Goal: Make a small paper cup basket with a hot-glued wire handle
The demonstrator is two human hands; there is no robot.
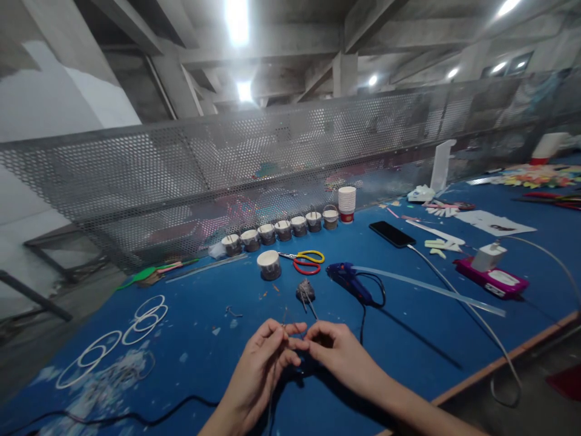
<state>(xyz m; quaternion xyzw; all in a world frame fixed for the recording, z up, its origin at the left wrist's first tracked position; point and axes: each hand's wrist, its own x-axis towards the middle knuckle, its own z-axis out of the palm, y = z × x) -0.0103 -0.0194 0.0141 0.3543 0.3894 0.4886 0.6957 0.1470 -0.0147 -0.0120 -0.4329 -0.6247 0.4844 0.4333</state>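
Low at the front of the blue table, my left hand [265, 366] pinches a thin grey cord [272, 387] whose loose end hangs down by the wrist. My right hand [338, 351] touches its fingertips to those of the left, thumb and forefinger closed on the same cord. From there a strand leads up to a small ball of grey yarn [305, 290] just beyond the hands. A white paper cup wrapped in grey [269, 265] stands behind the ball. Scissors [308, 261] with one red and one yellow handle lie beside it.
Several grey-wrapped cups [282, 230] line the back, ending at a stack of paper cups [347, 203]. To the right are a blue glue gun [349, 281] with a long glue stick, a phone [391, 234] and a pink power strip [492, 278]. White rings [145, 321] lie left.
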